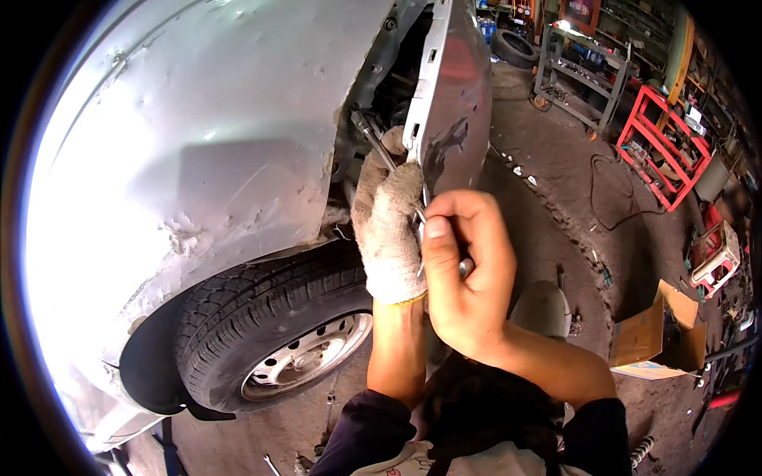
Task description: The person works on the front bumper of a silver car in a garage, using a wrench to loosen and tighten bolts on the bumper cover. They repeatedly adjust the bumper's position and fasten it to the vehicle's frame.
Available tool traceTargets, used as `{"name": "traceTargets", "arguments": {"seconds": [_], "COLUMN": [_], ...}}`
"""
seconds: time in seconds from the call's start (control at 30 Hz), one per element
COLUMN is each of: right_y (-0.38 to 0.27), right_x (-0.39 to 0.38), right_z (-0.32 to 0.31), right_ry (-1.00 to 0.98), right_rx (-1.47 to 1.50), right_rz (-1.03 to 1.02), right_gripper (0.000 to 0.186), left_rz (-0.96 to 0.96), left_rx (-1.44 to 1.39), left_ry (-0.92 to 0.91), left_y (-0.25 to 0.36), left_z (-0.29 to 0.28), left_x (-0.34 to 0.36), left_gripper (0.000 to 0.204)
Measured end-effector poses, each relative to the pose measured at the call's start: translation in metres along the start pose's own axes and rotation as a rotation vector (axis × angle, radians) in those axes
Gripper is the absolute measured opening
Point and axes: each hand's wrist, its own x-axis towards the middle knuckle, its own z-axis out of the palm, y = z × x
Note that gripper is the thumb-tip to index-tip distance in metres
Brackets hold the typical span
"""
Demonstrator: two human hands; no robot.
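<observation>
A long metal socket extension bar slants down from the gap between the pale car's dented fender and its front edge panel. Its thicker socket end rests up in that gap. My left hand, in a soiled white knit glove, is closed around the bar's middle, beside the panel edge. Lower down, my bare right hand pinches the bar between thumb and curled fingers. A silver end, in line with the bar, shows inside this hand. What the socket sits on is hidden.
Below the fender stands a front wheel in its arch. Tools, including a wrench, lie on the floor. Rightward are an open cardboard box, a red metal frame, a grey cart and a loose tyre.
</observation>
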Motion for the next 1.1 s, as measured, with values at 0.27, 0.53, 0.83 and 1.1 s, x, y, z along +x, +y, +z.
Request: {"name": "traceTargets", "arguments": {"seconds": [0.27, 0.53, 0.83, 1.1], "right_y": [-0.009, -0.006, -0.009, -0.014], "right_x": [0.022, 0.014, 0.027, 0.038], "right_z": [-0.016, -0.003, -0.018, -0.023], "right_ry": [-0.342, 0.036, -0.191, -0.132], "right_rx": [-0.721, 0.084, -0.338, -0.03], "right_rz": [-0.774, 0.043, -0.389, 0.023], "right_gripper": [0.021, 0.016, 0.007, 0.012], "left_rz": [0.053, 0.016, 0.038, -0.004], "left_rx": [-0.086, -0.015, -0.079, -0.111], "left_ry": [0.147, -0.009, 0.005, 0.03], "left_y": [-0.027, -0.014, -0.02, -0.017], "left_z": [-0.03, -0.009, -0.024, -0.005], "left_x": [-0.002, 0.001, 0.008, -0.003], "left_gripper": [0.035, 0.031, 0.031, 0.032]}}
